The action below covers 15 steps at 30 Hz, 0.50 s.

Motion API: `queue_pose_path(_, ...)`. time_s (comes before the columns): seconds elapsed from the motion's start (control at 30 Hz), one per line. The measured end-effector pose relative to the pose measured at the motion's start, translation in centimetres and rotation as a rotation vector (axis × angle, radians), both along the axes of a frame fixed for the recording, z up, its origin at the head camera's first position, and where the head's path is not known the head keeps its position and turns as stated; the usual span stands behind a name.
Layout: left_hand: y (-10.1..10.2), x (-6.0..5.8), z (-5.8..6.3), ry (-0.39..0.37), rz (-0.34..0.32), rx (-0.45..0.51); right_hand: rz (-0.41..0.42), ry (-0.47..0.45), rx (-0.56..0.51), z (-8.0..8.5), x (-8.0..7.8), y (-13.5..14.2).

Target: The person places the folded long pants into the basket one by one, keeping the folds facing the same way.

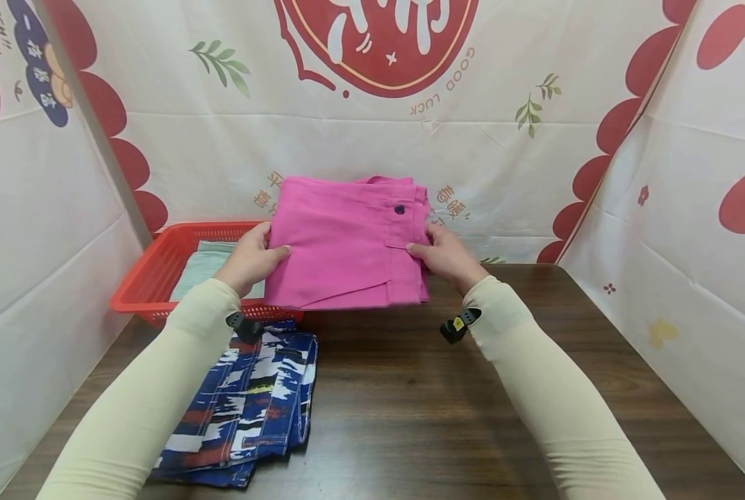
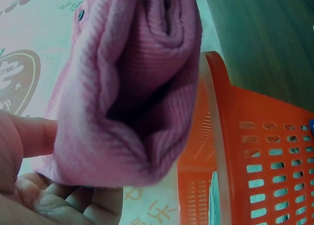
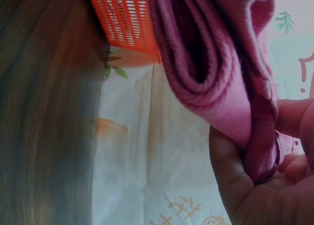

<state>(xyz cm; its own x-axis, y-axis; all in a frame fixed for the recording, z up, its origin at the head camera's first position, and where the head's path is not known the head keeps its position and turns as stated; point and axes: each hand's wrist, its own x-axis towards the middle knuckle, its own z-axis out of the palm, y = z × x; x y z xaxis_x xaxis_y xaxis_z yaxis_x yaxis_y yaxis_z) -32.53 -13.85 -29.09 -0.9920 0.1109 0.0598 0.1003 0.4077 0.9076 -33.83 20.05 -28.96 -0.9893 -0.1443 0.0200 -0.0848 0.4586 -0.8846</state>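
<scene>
Both hands hold up a folded pair of pink pants (image 1: pixel 341 243) above the table, its dark waist button (image 1: pixel 400 209) facing me at the upper right. My left hand (image 1: pixel 253 257) grips the left edge, thumb on the front face and fingers behind. On the opposite edge, by the waistband, my right hand (image 1: pixel 447 253) pinches the fabric the same way. The left wrist view shows the thick rolled layers of the pants (image 2: pixel 127 151) end-on. In the right wrist view, the fingers of the right hand (image 3: pixel 274 186) clasp the waistband side.
A red plastic basket (image 1: pixel 153 271) stands at the back left with a folded light-green garment (image 1: pixel 200 271) inside. In front of it lies a folded blue patterned garment (image 1: pixel 253 403). The brown wooden table (image 1: pixel 409 417) is bounded by printed white cloth walls (image 1: pixel 360 146).
</scene>
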Motion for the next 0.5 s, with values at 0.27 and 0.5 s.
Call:
queue_pose_path(0.27,-0.6,0.0,0.0,0.007,-0.003,-0.006,-0.009,0.009,-0.014,-0.4,-0.1,-0.8)
queue_pose_path(0.5,-1.5,-0.1,-0.1,0.004,0.009,-0.007,0.005,0.021,-0.028,-0.6,-0.6,-1.7)
